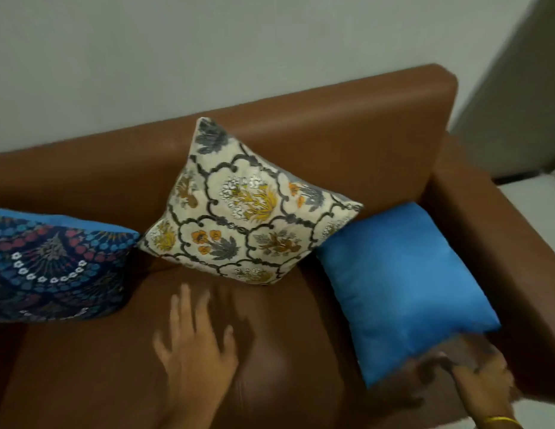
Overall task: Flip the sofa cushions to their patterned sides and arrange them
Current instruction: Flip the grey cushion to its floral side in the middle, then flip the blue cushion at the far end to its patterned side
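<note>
1. My right hand (483, 376) has its fingers under the near corner of the blue cushion (403, 289). They look curled on the edge, but blur hides whether they really pinch it, so I cannot tell.
2. My left hand (195, 351) is spread wide and holds nothing, above the seat of the brown sofa (332, 144).
3. The blue cushion lies plain side up at the right armrest. The cream flower cushion (248, 209) and the dark blue cushion (53, 267) already show patterns.
4. Risk, I think: a one-corner hold lets the cushion slip during the flip, or it swings and knocks the cream flower cushion just beside it.
5. The right wrist comes low from the right; the left forearm reaches forward, palm down.
</note>
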